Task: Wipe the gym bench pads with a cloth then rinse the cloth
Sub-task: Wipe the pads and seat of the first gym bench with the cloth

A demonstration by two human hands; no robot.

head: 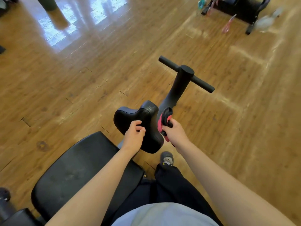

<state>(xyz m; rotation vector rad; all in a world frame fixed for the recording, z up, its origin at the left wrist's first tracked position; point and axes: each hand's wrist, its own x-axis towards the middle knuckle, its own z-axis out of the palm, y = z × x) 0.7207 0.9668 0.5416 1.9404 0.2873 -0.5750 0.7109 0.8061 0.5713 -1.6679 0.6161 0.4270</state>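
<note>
While the right hand (pixel 174 132) grips one red-and-black cloth (pixel 164 119) bunched in its curled fingers, the wad is pressed against the edge of the seat pad (pixel 140 115) just left of that hand. The left hand (pixel 134 136) lies on top of the same pad, fingers loosely bent, tips touching the black vinyl, nothing held.

Two pads show plainly. One is the small seat pad under the left hand. The other is a larger back pad (pixel 78 173) nearer the body, its corner crossed by the left forearm. A third dark padded shape (pixel 14 217) sits far below and left of the left hand, cut off by the frame, so what it is cannot be told.

Beyond the right hand one black post (pixel 177 88) rises from behind the cloth, with one crossbar (pixel 203 84) through its top. The post's lower end is hidden by cloth and pad. Below the right wrist one grey slipper (pixel 167 158) stands on the wood floor (pixel 81 87).

Far beyond both hands, a black rack (pixel 244 12) holds coloured items too blurred to count. One leg (pixel 48 4) of another person is cut off at the top edge.
</note>
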